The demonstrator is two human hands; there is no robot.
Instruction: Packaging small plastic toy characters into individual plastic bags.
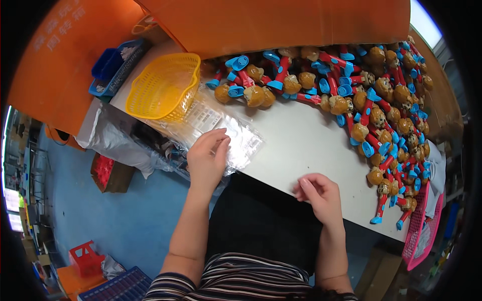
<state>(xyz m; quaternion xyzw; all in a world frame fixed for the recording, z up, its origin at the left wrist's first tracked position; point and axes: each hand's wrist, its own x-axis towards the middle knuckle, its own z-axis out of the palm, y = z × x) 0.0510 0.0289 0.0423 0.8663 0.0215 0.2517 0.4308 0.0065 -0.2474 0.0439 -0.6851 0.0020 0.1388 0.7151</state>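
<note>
My left hand (pixel 207 154) is over a stack of clear plastic bags (pixel 246 138) at the table's front left. Its thumb and fingers are slightly apart, with nothing visible between them. My right hand (pixel 321 195) hovers by the table's front edge, fingers curled in toward the thumb, and no object shows in it. Many toy figures or toy sticks (pixel 369 108) with brown round heads, red shafts and blue ends lie heaped across the back and right of the table. A yellow plastic basket (pixel 145 93) stands just beyond the bags.
The white table (pixel 286 135) curves around my front. Orange panels (pixel 281 25) rise behind the heap. At the left are a blue bin (pixel 108 64) and a grey plastic sack (pixel 113 135); a carton with red pieces (pixel 113 173) is lower. A pink basket (pixel 416 236) stands at the right.
</note>
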